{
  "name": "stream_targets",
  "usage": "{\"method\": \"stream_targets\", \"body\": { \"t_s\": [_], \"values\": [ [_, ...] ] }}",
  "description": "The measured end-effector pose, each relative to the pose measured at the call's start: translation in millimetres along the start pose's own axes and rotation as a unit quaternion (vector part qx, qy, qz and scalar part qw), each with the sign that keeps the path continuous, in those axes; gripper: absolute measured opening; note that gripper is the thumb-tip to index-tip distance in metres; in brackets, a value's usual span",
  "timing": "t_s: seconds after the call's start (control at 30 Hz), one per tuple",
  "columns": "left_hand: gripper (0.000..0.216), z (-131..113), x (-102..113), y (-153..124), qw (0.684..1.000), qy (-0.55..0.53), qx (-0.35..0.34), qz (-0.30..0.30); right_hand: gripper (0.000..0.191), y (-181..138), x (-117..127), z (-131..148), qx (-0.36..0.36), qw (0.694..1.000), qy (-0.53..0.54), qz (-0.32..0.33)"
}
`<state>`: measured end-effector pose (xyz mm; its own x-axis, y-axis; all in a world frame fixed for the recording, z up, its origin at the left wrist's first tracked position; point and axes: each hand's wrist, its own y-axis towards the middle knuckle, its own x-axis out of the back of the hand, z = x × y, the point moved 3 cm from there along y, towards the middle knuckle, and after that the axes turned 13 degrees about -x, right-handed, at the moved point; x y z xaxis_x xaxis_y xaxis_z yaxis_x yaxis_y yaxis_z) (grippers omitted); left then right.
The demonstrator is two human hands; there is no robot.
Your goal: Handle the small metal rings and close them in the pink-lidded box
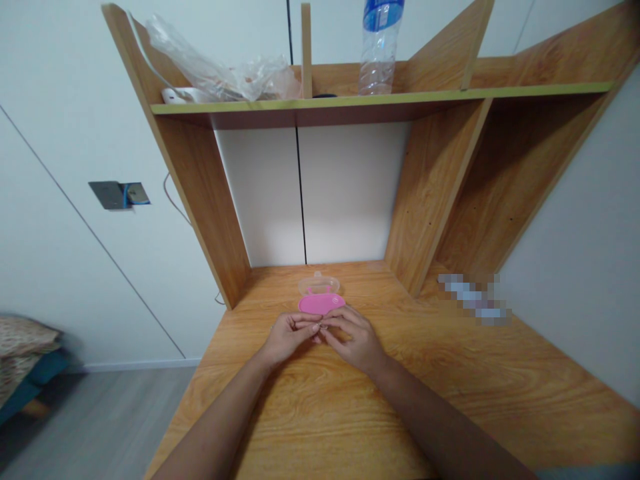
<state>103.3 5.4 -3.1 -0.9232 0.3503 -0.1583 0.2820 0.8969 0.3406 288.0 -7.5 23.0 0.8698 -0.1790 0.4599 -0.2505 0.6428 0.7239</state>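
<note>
My left hand (289, 336) and my right hand (353, 337) meet over the wooden desk (450, 393), fingertips pinched together on a tiny object I cannot make out. Just beyond the fingertips lies a small pink oval case (321, 303) with its clear lid (319, 285) open behind it. Both forearms rest low over the desk top.
A shelf (380, 101) above holds an empty plastic water bottle (379, 47), a crumpled clear plastic bag (225, 70) and a white object. A blurred patch (475, 298) lies at the desk's right rear. Wooden side panels flank the recess. The floor and a cushion lie to the left.
</note>
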Motion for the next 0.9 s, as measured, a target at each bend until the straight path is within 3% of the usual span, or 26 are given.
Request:
{"method": "stream_targets", "body": {
  "t_s": [0.63, 0.9],
  "values": [
    [0.045, -6.9, -0.9, -1.9, 0.995, 0.08, -0.021, 0.047, 0.017, 1.1, 0.9, 1.5, 0.002, 1.0, 0.005, 0.014],
    [0.053, -16.0, 1.0, -6.7, 0.973, 0.213, -0.053, 0.067, 0.011, 1.9, 5.8, 1.0, -0.045, 0.998, 0.018, -0.029]
  ]
}}
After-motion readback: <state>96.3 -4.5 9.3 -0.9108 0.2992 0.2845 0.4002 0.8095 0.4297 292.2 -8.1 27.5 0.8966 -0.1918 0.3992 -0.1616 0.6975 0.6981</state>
